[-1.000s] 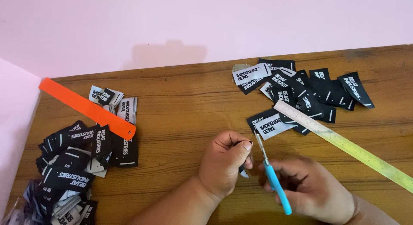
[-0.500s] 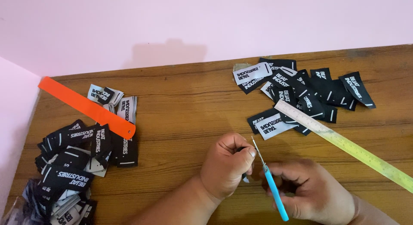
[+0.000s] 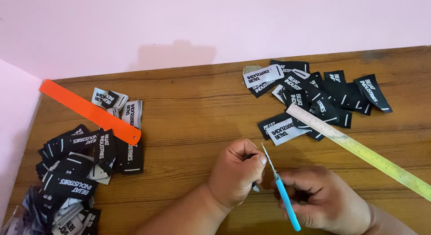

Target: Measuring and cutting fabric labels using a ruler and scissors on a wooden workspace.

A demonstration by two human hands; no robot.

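My left hand [image 3: 237, 173] is curled into a fist at the front of the wooden table [image 3: 193, 113], pinching a small black fabric label [image 3: 255, 186] of which only a corner shows. My right hand [image 3: 324, 202] holds a pair of thin snips with a light blue handle [image 3: 287, 204]. Their metal blades [image 3: 268, 159] point up and away, right beside my left thumb. Whether the blades touch the label I cannot tell.
A pile of black and white labels [image 3: 316, 95] lies at the back right, under one end of a steel ruler [image 3: 359, 149]. More labels are heaped at the left [image 3: 74, 167], with an orange strip [image 3: 90, 111] across them. A pink wall stands behind.
The snips have swung slightly, their tip now closer to my left thumb. Both hands stay in about the same place.
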